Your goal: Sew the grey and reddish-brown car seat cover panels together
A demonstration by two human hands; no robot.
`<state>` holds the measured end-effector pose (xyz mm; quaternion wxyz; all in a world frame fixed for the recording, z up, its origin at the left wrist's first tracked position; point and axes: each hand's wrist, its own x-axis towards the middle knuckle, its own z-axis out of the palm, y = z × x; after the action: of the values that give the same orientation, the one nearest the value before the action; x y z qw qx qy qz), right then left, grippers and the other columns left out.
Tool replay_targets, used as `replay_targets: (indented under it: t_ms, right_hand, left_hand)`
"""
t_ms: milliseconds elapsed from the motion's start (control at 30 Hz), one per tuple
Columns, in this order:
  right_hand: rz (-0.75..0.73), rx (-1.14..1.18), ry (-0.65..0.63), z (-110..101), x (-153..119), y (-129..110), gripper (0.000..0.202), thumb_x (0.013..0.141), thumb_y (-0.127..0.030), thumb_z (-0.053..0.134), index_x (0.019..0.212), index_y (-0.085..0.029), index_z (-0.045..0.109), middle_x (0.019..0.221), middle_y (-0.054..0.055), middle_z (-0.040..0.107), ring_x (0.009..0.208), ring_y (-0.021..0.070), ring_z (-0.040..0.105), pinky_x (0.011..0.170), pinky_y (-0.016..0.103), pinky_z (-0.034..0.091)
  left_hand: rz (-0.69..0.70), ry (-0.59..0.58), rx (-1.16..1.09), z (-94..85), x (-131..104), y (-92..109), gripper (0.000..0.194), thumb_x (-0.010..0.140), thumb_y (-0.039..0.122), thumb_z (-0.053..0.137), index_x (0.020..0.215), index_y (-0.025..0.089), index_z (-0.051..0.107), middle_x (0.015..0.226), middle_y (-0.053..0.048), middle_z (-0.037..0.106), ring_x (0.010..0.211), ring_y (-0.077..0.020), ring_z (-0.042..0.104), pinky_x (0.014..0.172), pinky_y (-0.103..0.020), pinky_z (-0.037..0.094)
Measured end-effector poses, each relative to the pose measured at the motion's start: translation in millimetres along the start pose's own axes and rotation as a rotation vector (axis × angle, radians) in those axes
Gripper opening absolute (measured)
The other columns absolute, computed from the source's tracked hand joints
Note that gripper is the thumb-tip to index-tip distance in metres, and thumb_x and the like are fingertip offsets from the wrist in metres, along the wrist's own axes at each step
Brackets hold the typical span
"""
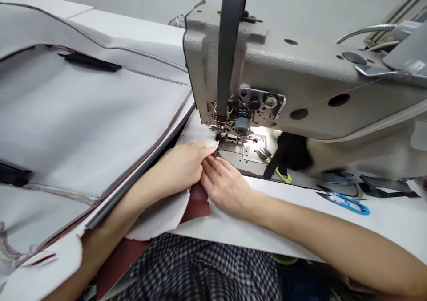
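A large upholstery cover (pixel 110 100) with white backing and dark red facing spreads across the left side. My left hand (pixel 187 165) pinches its seam edge just in front of the presser foot of the sewing machine (pixel 293 74). Close against it, my right hand (pixel 228 187) has its fingers bent together over the same edge, gripping the dark red layer. The red facing (pixel 196 207) shows below both hands. Material near the needle runs under the presser foot (pixel 218 137); the fingertips partly hide the seam.
Yellow-green thread snips (pixel 283 175) and a black strip (pixel 275 160) lie right of the needle plate. Blue-handled snips (pixel 350 203) rest on the white table (pixel 293 203) farther right, near black pieces (pixel 387 186). A dark belt-like bar (pixel 231 47) hangs before the machine head.
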<state>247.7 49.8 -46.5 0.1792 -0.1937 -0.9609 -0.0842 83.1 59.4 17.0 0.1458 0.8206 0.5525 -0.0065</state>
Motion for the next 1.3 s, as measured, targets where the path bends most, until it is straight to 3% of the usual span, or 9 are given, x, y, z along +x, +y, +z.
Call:
replay_targets:
  t_ms: [100,200,333,567,733,900,1000,1167,1300]
  right_hand:
    - [-0.029,0.187,0.03,-7,-18,-37,0.039,0.092,-0.021,0.047,0.121,0.001,0.063,0.129,0.022,0.064,0.124,0.0334,0.056,0.116,0.046,0.036]
    - [-0.028,0.319,0.036,-10,-26,-57,0.043,0.091,-0.024,0.048,0.126,-0.003,0.062,0.135,0.02,0.06,0.131,0.0359,0.051,0.116,0.047,0.037]
    - [-0.051,0.332,0.064,-12,-26,-67,0.032,0.095,-0.021,0.048,0.117,-0.009,0.068,0.128,0.02,0.064,0.127,0.04,0.054,0.109,0.054,0.042]
    - [-0.073,0.324,0.029,-15,-22,-61,0.031,0.095,-0.02,0.046,0.112,-0.008,0.068,0.121,0.019,0.067,0.121,0.0377,0.058,0.106,0.053,0.044]
    - [-0.052,0.331,-0.009,-8,-18,-47,0.032,0.093,-0.02,0.049,0.115,-0.008,0.067,0.124,0.019,0.066,0.122,0.0369,0.056,0.109,0.054,0.041]
    - [-0.03,0.374,-0.039,-2,-12,-30,0.028,0.091,-0.019,0.052,0.112,-0.011,0.069,0.123,0.016,0.066,0.124,0.0327,0.053,0.112,0.051,0.04]
    - [-0.033,0.373,-0.015,-1,-13,-27,0.026,0.091,-0.018,0.051,0.107,-0.013,0.071,0.112,0.012,0.07,0.116,0.0291,0.057,0.115,0.048,0.038]
    - [-0.003,0.263,0.055,-4,-19,-41,0.035,0.092,-0.016,0.048,0.12,-0.001,0.064,0.12,0.019,0.067,0.124,0.0338,0.054,0.116,0.046,0.037]
    - [0.035,0.241,0.111,-3,-16,-44,0.03,0.093,-0.012,0.047,0.113,-0.003,0.067,0.115,0.017,0.069,0.119,0.0323,0.059,0.113,0.044,0.041]
  left_hand:
    - [-0.017,-0.045,0.131,1.1,0,7,0.044,0.081,0.002,0.04,0.116,0.015,0.063,0.108,-0.009,0.068,0.094,-0.0223,0.065,0.079,-0.032,0.048]
    - [-0.009,-0.084,0.209,2.1,1,9,0.043,0.08,0.0,0.04,0.114,0.014,0.062,0.103,-0.009,0.067,0.09,-0.0234,0.065,0.073,-0.033,0.045]
    - [-0.033,-0.1,0.213,5.2,1,8,0.038,0.079,0.003,0.042,0.108,0.018,0.062,0.096,-0.005,0.065,0.086,-0.0235,0.064,0.064,-0.033,0.039]
    - [-0.034,-0.078,0.193,5.0,5,7,0.028,0.079,0.007,0.042,0.101,0.018,0.058,0.1,-0.004,0.065,0.089,-0.0221,0.063,0.063,-0.032,0.036]
    - [0.007,-0.025,0.218,4.8,21,2,0.026,0.08,0.007,0.041,0.097,0.017,0.058,0.097,-0.006,0.065,0.081,-0.0218,0.063,0.058,-0.031,0.032]
    - [-0.017,-0.081,0.282,-8.0,36,3,0.017,0.081,0.011,0.043,0.086,0.016,0.058,0.091,-0.008,0.065,0.075,-0.0225,0.061,0.055,-0.031,0.023]
    - [-0.001,-0.129,0.257,-13.0,21,6,0.015,0.078,0.013,0.046,0.086,0.016,0.058,0.089,-0.007,0.062,0.071,-0.0212,0.059,0.054,-0.031,0.024]
    - [0.028,-0.11,-0.074,0.6,-26,2,0.045,0.082,0.015,0.039,0.125,0.02,0.054,0.095,-0.005,0.058,0.067,-0.0159,0.056,0.058,-0.029,0.037]
    - [0.067,-0.065,-0.236,10.9,-28,-5,0.042,0.08,0.017,0.037,0.115,0.018,0.059,0.092,-0.004,0.057,0.073,-0.0159,0.058,0.064,-0.028,0.042]
